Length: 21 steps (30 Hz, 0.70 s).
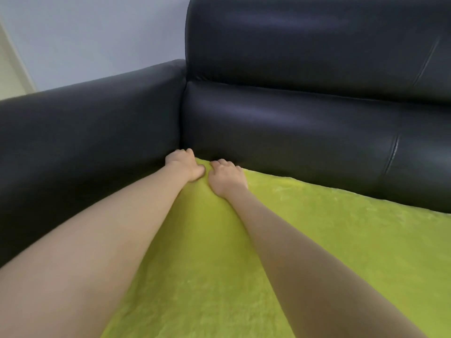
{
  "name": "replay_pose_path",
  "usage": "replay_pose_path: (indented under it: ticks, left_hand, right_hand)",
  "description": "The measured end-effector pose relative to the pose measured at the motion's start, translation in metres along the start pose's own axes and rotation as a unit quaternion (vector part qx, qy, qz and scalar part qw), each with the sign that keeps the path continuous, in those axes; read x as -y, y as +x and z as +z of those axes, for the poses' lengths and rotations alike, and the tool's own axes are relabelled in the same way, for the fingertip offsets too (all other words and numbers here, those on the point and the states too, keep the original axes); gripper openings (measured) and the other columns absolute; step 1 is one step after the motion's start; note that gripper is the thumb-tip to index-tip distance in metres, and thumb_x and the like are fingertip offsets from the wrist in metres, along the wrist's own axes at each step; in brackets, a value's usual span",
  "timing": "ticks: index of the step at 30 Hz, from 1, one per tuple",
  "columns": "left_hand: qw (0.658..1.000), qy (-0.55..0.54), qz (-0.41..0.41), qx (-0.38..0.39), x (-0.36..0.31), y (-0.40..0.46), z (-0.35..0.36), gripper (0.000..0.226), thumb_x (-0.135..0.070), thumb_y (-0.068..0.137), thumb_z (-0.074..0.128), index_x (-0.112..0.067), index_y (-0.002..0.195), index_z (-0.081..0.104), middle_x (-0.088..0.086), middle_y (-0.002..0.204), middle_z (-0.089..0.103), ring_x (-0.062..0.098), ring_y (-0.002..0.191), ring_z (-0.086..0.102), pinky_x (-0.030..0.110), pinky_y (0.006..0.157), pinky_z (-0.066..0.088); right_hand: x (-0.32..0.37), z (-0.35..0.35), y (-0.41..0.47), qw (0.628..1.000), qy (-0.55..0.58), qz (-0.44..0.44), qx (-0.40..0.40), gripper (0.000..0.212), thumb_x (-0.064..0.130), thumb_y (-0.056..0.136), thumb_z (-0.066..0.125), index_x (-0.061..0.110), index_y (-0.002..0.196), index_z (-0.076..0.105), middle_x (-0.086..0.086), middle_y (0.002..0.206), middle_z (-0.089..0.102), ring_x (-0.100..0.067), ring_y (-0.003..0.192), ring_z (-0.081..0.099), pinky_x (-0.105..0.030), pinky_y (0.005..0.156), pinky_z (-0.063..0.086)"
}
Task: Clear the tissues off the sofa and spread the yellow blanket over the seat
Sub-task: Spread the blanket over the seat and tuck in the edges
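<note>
The yellow blanket [305,240] lies spread over the seat of the black leather sofa [305,123], and its far edge meets the backrest. Both my arms reach to the seat's back left corner. My left hand [184,165] sits where the armrest meets the backrest, its fingers curled down over the blanket's corner and its thumb on the fabric. My right hand [227,178] is just to its right, fingers curled on the blanket's far edge at the base of the backrest. The fingertips of both hands are hidden. No tissues are in view.
The sofa's black armrest [85,123] runs along the left. The tall backrest fills the upper right. A pale wall [97,37] rises behind the armrest.
</note>
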<state>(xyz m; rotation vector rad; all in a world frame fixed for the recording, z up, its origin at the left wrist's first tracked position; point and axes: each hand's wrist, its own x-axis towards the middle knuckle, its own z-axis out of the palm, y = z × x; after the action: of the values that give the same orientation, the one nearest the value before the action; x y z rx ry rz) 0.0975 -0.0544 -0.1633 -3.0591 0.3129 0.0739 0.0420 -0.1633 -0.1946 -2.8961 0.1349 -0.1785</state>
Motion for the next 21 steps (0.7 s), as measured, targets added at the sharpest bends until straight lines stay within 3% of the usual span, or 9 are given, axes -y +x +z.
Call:
replay_pose_path:
  ticks: [9, 13, 18, 21]
  left_hand:
    - [0.999, 0.021, -0.039, 0.015, -0.014, 0.001, -0.010, 0.060, -0.053, 0.095, 0.031, -0.010, 0.135, 0.044, 0.009, 0.127, 0.056, 0.026, 0.113, 0.056, 0.031, 0.074, 0.038]
    - [0.999, 0.011, -0.037, -0.025, -0.015, 0.000, -0.002, 0.058, -0.053, 0.095, 0.032, -0.008, 0.129, 0.047, 0.008, 0.121, 0.059, 0.026, 0.112, 0.056, 0.030, 0.072, 0.039]
    - [0.982, -0.157, 0.000, -0.104, 0.013, -0.012, 0.026, 0.041, -0.028, 0.098, 0.033, -0.008, 0.131, 0.046, 0.016, 0.128, 0.056, 0.034, 0.114, 0.054, 0.037, 0.092, 0.045]
    - [0.964, -0.211, 0.004, -0.161, 0.023, -0.028, 0.032, 0.039, -0.010, 0.093, 0.040, -0.010, 0.131, 0.047, 0.014, 0.125, 0.057, 0.036, 0.107, 0.057, 0.041, 0.088, 0.049]
  right_hand:
    - [-0.002, 0.002, -0.001, 1.000, 0.001, -0.002, -0.003, 0.047, 0.026, 0.101, 0.025, 0.014, 0.145, 0.039, -0.005, 0.147, 0.041, -0.023, 0.135, 0.036, -0.038, 0.110, 0.026]
    - [-0.003, 0.003, -0.001, 1.000, 0.010, -0.006, -0.018, 0.046, 0.026, 0.100, 0.026, 0.015, 0.142, 0.042, -0.005, 0.144, 0.044, -0.023, 0.133, 0.038, -0.038, 0.109, 0.027]
    - [-0.005, 0.005, -0.003, 1.000, 0.011, -0.013, -0.024, 0.047, 0.026, 0.100, 0.027, 0.016, 0.143, 0.041, -0.004, 0.144, 0.043, -0.022, 0.133, 0.038, -0.038, 0.110, 0.028]
    - [-0.003, 0.006, -0.002, 0.999, 0.012, -0.014, -0.035, 0.047, 0.026, 0.100, 0.027, 0.016, 0.143, 0.041, -0.004, 0.144, 0.043, -0.023, 0.132, 0.038, -0.038, 0.110, 0.028]
